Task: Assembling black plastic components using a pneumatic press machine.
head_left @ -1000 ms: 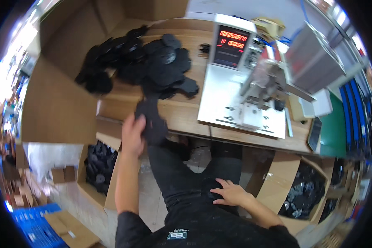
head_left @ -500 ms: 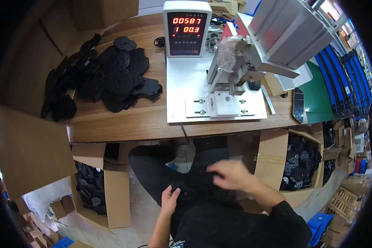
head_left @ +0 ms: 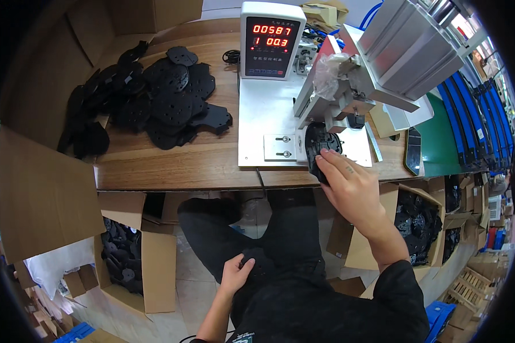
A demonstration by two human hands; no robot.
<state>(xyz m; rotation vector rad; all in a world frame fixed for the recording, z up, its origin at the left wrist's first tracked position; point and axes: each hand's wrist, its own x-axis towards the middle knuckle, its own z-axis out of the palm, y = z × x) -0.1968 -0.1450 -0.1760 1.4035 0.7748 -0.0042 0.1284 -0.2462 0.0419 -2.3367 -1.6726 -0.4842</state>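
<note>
My right hand [head_left: 352, 186] grips a rounded black plastic part [head_left: 321, 143] by its near end, fingers on top. That part lies over the white block fixture of the bench press [head_left: 349, 91], under the press head, and hides most of the block. Down at my lap, my left hand [head_left: 234, 274] is closed, thumb and fingers around the edge of a thin black plate [head_left: 258, 264]. The plate blends into my dark trousers, so its outline is hard to make out.
Loose black plates [head_left: 171, 103] are heaped on the wooden table [head_left: 177, 171] at left. A controller box [head_left: 270, 43] with red digits stands behind the metal base. Cardboard boxes [head_left: 160, 268] of black parts flank my legs. A phone [head_left: 412, 150] lies at right.
My right hand has moved up and forward from over my lap to the press, and the black part now sits on the fixture. My left hand stays at my lap.
</note>
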